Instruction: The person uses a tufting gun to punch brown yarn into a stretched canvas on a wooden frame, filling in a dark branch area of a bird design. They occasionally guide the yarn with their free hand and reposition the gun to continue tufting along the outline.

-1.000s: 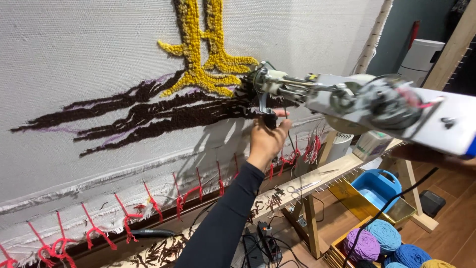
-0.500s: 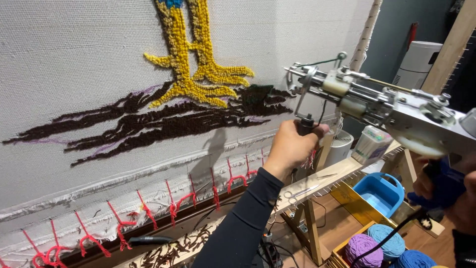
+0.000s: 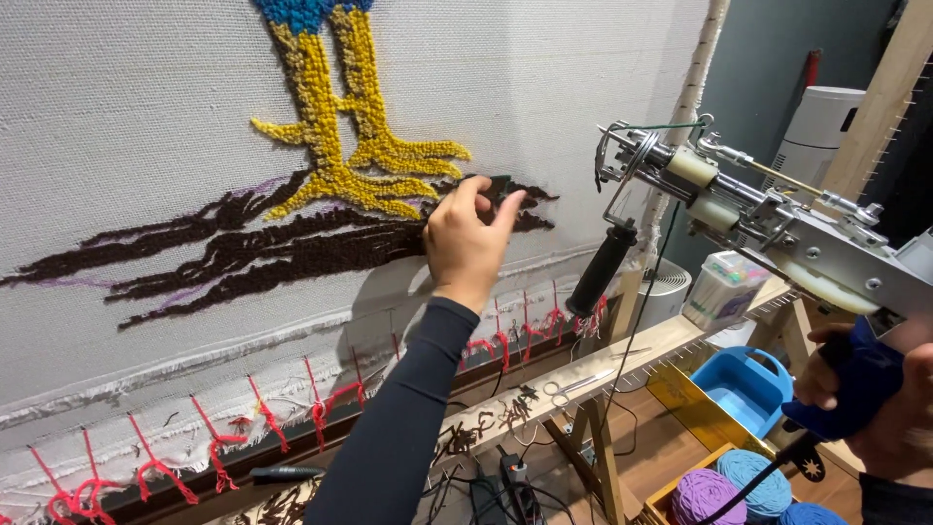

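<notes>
The left hand [image 3: 468,245] is raised to the cloth [image 3: 583,68] that is stretched upright on the frame. Its fingers are a little apart and slightly bent, and the fingertips touch the dark brown yarn [image 3: 292,248] at the right end of the tufted part, just under the yellow yarn [image 3: 360,156]. It holds nothing. The arm has a dark sleeve [image 3: 398,428].

The right hand [image 3: 880,408] is at the right edge of the view, well apart from the cloth. Its fingers are closed around the blue grip [image 3: 855,384] of the tufting gun [image 3: 768,224]. The gun points to the left, toward the cloth, and its tip does not touch it. Its black front handle [image 3: 601,270] hangs free below.

Red yarn ties [image 3: 321,408] hold the lower edge of the cloth to the frame. Scissors [image 3: 573,387] lie on the wooden rail [image 3: 622,355] below. A blue box [image 3: 734,384] stands lower to the right, and near it are balls of yarn [image 3: 724,486], purple and blue. A white device [image 3: 816,136] stands behind the gun; I think it is a heater or a fan, but it is partly hidden.
</notes>
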